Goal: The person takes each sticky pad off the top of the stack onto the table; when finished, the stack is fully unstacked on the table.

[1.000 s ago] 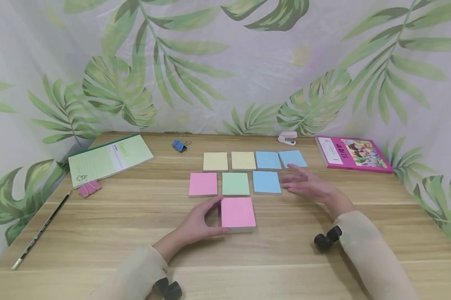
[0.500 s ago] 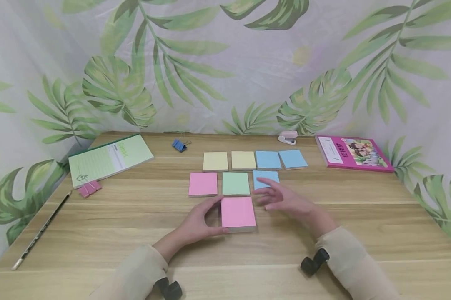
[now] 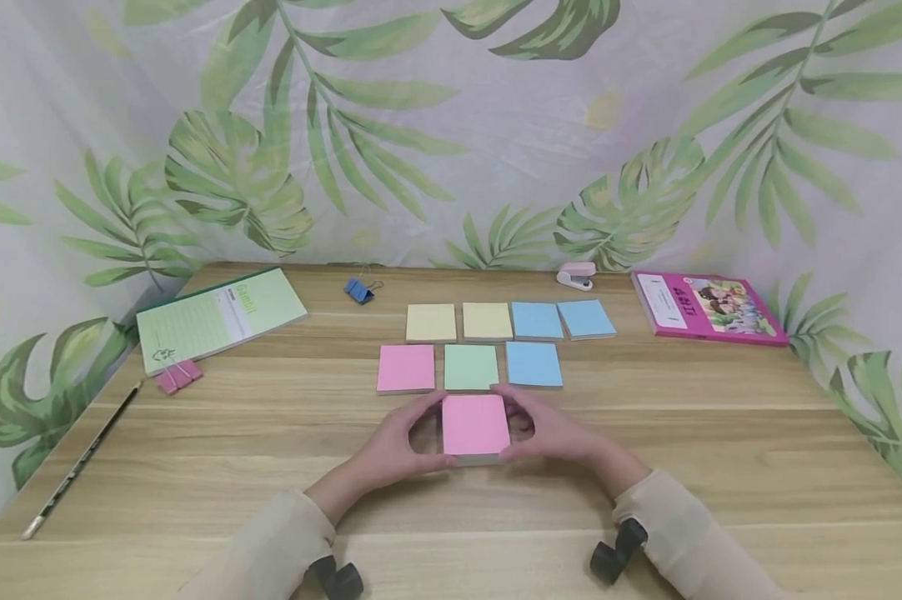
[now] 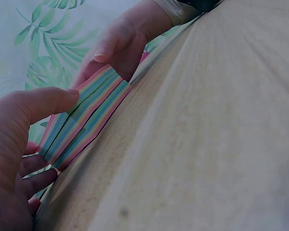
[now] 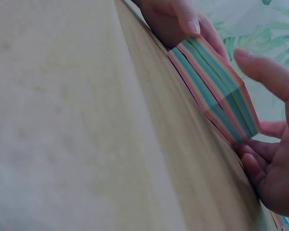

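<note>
A pink-topped stack of sticky note pads (image 3: 476,425) sits near the table's middle, its striped sides (image 4: 89,113) showing pink, yellow, blue and green layers. My left hand (image 3: 387,446) holds it from the left, thumb on the near side and fingers round the back corner. At its right side is my right hand (image 3: 552,429), fingers round the far corner. In the right wrist view the right thumb (image 5: 262,70) stands slightly off the stack. Just behind lie a pink pad (image 3: 407,368), a green pad (image 3: 471,367) and a blue pad (image 3: 533,364).
Farther back are two yellow pads (image 3: 432,322) and two more blue pads (image 3: 586,317). A green notebook (image 3: 222,317), a pink binder clip (image 3: 179,377) and a pencil (image 3: 83,458) lie left. Behind are a blue clip (image 3: 359,290), a stapler (image 3: 575,275) and a pink book (image 3: 709,308).
My right hand has moved left and nearer, from beside the blue pads to the right side of the pink-topped stack. The left hand has kept its place on the stack.
</note>
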Demonstrator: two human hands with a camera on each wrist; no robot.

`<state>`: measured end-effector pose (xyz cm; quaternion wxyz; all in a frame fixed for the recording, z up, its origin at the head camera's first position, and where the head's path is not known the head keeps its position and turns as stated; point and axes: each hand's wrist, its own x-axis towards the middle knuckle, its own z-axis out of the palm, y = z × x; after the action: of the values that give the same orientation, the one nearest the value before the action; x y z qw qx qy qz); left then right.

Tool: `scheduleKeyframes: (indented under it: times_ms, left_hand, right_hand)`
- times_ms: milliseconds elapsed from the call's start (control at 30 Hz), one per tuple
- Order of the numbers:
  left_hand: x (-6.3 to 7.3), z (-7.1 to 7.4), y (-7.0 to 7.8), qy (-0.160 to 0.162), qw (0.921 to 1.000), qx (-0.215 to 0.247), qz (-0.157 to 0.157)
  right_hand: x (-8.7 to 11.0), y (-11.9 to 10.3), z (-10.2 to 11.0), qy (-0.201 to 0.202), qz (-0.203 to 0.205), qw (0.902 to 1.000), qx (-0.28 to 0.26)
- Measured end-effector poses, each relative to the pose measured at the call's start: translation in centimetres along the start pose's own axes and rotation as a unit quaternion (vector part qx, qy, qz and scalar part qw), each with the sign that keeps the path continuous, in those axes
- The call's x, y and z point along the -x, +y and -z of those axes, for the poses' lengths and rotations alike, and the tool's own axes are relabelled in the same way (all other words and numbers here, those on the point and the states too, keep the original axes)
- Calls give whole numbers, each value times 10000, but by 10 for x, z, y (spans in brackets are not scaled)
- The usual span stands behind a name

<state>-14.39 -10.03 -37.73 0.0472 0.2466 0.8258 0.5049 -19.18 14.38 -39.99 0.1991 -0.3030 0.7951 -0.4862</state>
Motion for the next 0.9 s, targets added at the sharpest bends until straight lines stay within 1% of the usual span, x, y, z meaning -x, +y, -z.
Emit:
scheduleKeyframes:
  times_ms: [200, 333, 433, 567, 700, 833, 900]
  left_hand:
    - [1, 1, 0, -5, 10000, -92, 24]
    - [0, 0, 0, -29, 9999, -106, 34]
    - [-2, -4, -13, 15, 9999, -141, -29]
    - [-5, -9, -35, 69, 9995, -319, 16]
    - [-5, -9, -39, 110, 9989, -459, 66]
    - [-5, -8, -39, 199, 9978, -626, -40]
    - [-5, -8, -39, 234, 9972, -705, -97]
  right_hand:
    - [0, 1, -6, 57, -146, 9998, 151]
    - [4, -15, -6, 29, -114, 9998, 154]
    - [6, -19, -4, -22, -94, 9999, -71]
    - [6, -3, 4, -125, -198, 9986, -473]
    - [8, 2, 14, -209, -190, 9953, -926]
    - [14, 1, 24, -251, -205, 9897, -1393]
    - [18, 1, 30, -204, -246, 9863, -1621]
